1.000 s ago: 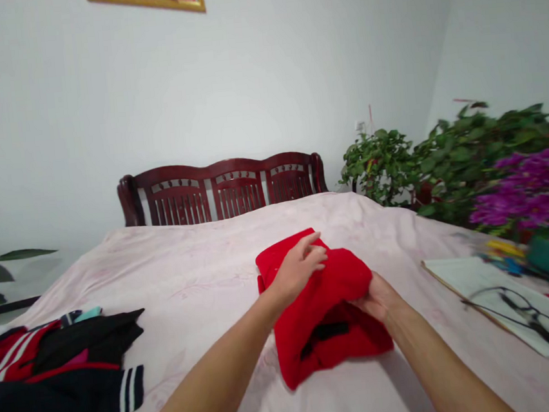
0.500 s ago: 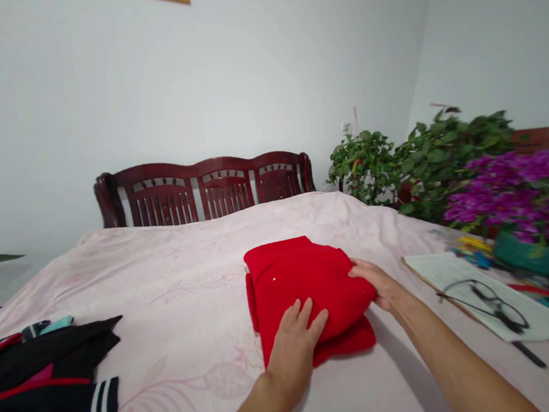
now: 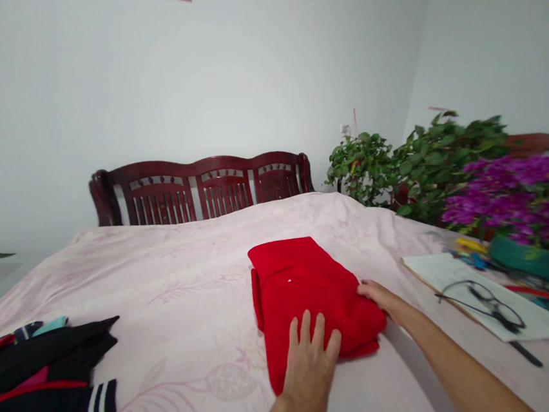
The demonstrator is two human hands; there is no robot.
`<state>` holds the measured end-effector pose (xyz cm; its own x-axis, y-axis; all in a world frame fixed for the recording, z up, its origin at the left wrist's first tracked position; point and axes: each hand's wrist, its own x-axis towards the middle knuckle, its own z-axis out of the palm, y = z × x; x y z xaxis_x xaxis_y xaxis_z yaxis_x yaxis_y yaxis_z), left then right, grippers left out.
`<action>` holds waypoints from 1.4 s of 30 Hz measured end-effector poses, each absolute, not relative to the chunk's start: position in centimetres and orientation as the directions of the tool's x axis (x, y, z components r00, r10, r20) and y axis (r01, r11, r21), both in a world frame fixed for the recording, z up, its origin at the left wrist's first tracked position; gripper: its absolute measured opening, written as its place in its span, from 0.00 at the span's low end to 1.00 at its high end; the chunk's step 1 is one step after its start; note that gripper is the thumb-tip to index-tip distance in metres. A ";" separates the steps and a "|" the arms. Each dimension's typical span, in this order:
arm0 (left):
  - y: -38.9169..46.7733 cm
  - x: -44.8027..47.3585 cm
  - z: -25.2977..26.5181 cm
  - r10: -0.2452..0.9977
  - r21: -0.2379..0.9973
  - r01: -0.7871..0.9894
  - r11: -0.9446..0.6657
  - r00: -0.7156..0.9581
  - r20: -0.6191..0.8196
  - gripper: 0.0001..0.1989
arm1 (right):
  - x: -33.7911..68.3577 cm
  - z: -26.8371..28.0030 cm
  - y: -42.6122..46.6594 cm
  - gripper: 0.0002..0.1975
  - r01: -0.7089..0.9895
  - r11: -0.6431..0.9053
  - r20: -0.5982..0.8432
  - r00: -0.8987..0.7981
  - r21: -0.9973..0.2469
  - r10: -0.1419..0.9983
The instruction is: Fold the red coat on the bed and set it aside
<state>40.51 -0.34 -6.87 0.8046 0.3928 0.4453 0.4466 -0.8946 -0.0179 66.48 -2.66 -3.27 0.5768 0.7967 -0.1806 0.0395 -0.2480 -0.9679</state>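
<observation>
A folded red garment (image 3: pixel 301 281) lies on the pale pink floral cover, with a small white speck on its upper layer. Its exact kind does not show. My left hand (image 3: pixel 311 358) rests flat on its near part, fingers spread. At the right edge, my right hand (image 3: pixel 383 300) pinches the cloth, its thumb and some fingers partly hidden by the fabric and the hand itself.
Dark clothes (image 3: pixel 52 370) with red and white trim lie at the left. On the right are a notebook (image 3: pixel 436 268), eyeglasses (image 3: pixel 488 305), a black pen-like item (image 3: pixel 526 354) and purple flowers (image 3: pixel 521 195) in a green pot. A wooden bench back (image 3: pixel 204 180) stands behind.
The red garment's right side now lies flatter and its near left corner reaches closer to me. My left hand has shifted right and nearer; my right hand has moved slightly right and down.
</observation>
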 end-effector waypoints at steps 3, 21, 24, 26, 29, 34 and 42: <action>-0.7 41.4 -8.3 0.403 -0.038 0.498 -0.866 0.741 0.538 0.20 | 65.9 -2.9 -3.2 0.17 -0.222 -0.348 -0.406 0.335 -0.911 0.850; 2.4 35.6 4.3 0.794 0.794 0.091 -0.602 0.172 0.583 0.27 | 51.2 13.5 1.4 0.11 -0.230 0.408 0.246 0.515 -0.883 0.821; 3.8 33.8 4.9 0.937 0.931 -0.180 -0.318 0.087 0.337 0.20 | 48.9 14.5 4.3 0.18 -0.105 0.324 0.247 0.444 -0.940 0.861; 5.1 32.2 2.9 0.987 0.939 -0.337 -0.065 0.119 0.110 0.19 | 47.0 12.1 6.4 0.21 -0.005 0.199 0.185 0.348 -0.980 0.919; 6.8 29.3 -1.8 0.961 0.903 -0.338 0.266 0.165 -0.221 0.15 | 44.6 5.2 8.5 0.15 0.278 0.061 0.102 0.137 -0.959 0.985; 7.7 26.4 -5.3 0.917 0.899 -0.244 0.364 0.261 -0.301 0.15 | 42.7 -3.0 8.6 0.23 0.585 0.123 0.124 -0.038 -0.802 0.991; 7.3 24.9 -2.2 0.862 0.909 0.038 0.415 0.303 -0.406 0.23 | 51.2 0.3 4.5 0.19 0.629 0.123 0.311 0.197 -0.768 0.930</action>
